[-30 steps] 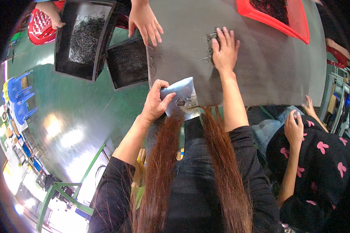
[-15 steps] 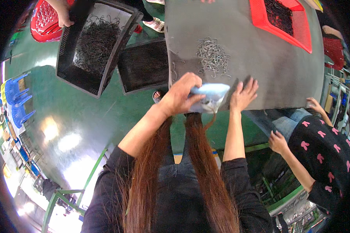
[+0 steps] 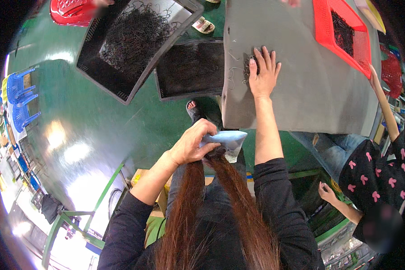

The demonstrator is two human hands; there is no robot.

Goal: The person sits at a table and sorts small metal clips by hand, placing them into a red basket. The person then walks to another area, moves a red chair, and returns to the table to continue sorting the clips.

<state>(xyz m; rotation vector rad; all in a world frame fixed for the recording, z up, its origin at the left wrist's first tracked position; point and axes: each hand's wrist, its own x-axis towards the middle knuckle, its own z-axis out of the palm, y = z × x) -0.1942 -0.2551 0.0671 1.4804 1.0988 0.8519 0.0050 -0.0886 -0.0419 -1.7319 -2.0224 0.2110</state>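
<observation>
My left hand (image 3: 189,145) is closed around a light blue and whitish pouch (image 3: 231,138), which it holds in front of my body, off the table's near edge. My right hand (image 3: 263,80) lies with fingers stretched out on the grey tabletop (image 3: 315,94). Under its palm and fingers is a pile of small wire hooks (image 3: 246,68), mostly hidden. A few loose hooks (image 3: 231,74) lie to the left of that hand, near the table's left edge.
A tilted black crate (image 3: 130,96) full of dark wire hooks stands at the left, above another black crate (image 3: 189,92). A red basket (image 3: 342,51) with dark pieces sits far right on the table. A co-worker's arm (image 3: 384,105) reaches toward it. Blue plastic chairs (image 3: 22,101) stand far left.
My right hand has moved forward and left onto the pile of hooks. My left hand has drawn the pouch back toward my body. The co-worker's arm now reaches to the red basket.
</observation>
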